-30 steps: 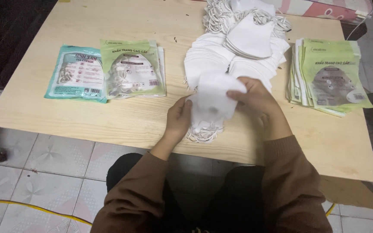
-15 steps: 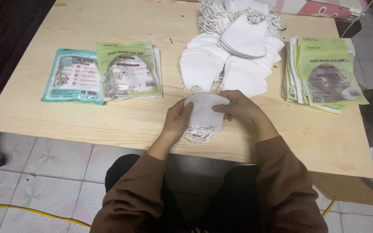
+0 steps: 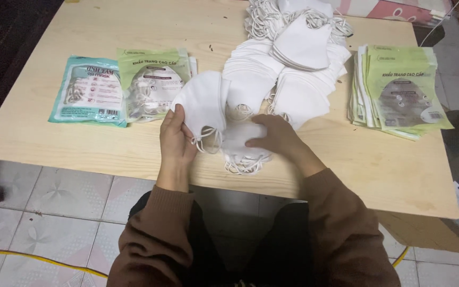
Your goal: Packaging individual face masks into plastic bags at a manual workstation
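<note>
Surface: pale wooden table (image 3: 107, 32), tiled floor below.
Left hand (image 3: 176, 139): fingers closed, pinching folded white mask (image 3: 204, 103), raised.
Right hand (image 3: 274, 137): flat, fingers spread, pressing small mask stack (image 3: 243, 146) near front edge.
Risk: dangling ear loops likely to snag stack, drag masks off.

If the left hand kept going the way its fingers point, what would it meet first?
The left hand, holding a white mask, points up-table; probably the green mask packet lies first in line, though depth is unclear.

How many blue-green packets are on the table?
1. The teal packet lies at the table's left end, beside a green packet. Others could hide in the right-hand stack.
</note>
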